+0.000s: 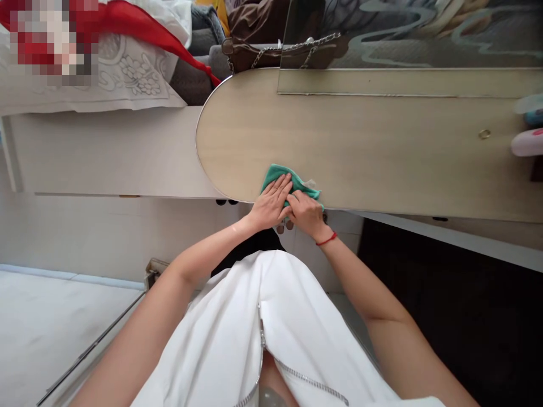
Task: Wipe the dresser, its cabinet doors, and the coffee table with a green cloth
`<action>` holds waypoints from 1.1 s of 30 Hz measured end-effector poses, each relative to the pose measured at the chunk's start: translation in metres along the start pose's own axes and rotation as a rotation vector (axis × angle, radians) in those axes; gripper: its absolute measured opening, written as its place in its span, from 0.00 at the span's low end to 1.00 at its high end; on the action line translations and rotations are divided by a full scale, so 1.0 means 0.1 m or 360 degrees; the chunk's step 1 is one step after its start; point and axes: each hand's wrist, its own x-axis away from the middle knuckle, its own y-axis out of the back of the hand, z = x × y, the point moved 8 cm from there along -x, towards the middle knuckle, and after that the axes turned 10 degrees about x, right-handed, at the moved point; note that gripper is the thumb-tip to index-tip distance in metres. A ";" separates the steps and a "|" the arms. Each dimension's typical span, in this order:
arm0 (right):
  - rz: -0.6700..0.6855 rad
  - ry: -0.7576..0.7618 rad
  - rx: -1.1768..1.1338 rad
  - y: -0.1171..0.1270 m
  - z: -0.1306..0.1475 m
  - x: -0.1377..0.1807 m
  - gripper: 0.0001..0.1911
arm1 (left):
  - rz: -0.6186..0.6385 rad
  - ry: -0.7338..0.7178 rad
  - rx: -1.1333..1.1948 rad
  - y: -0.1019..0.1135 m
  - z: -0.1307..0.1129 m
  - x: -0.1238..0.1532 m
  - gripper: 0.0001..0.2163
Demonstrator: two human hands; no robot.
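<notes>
Teal cloth (278,171) partly covered by your hands; its underside out of sight. Palm of your left hand (271,206) hidden, fingertips of your right hand (306,213) tucked from view. Two round brown shapes (289,225) below tabletop (382,152) too small to tell. Gold ring-shaped item (484,134) likewise. Pink container (528,143) cut by right edge. Glass panel (403,34) cut at top and right, partly overlapping chain-strap bag (241,57). Pixelation masks part of red cloth (144,25).
</notes>
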 end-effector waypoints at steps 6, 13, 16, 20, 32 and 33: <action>-0.0080 -0.0081 0.0051 0.18 -0.74 -0.79 0.18 | 0.0070 -0.0107 -0.0048 0.30 0.21 -1.13 0.30; 0.0036 0.0033 -0.0013 0.50 -1.65 -1.80 0.17 | -0.0183 -0.0071 -0.0034 0.59 0.51 -2.38 0.30; 0.0003 0.0062 -0.0083 0.55 -1.66 -1.84 0.17 | -0.0247 -0.0088 -0.0042 0.60 0.55 -2.41 0.32; -0.0041 -0.0110 -0.0086 0.45 -1.52 -1.30 0.16 | -0.0232 -0.0092 -0.0060 0.35 0.34 -2.05 0.35; 0.0052 -0.0085 0.0057 0.01 -1.10 0.49 0.19 | 0.0144 -0.0263 -0.0040 -0.68 -0.63 -0.81 0.36; 0.0056 -0.0061 0.0054 0.01 -1.14 0.41 0.19 | 0.0175 -0.0307 -0.0033 -0.66 -0.60 -0.88 0.36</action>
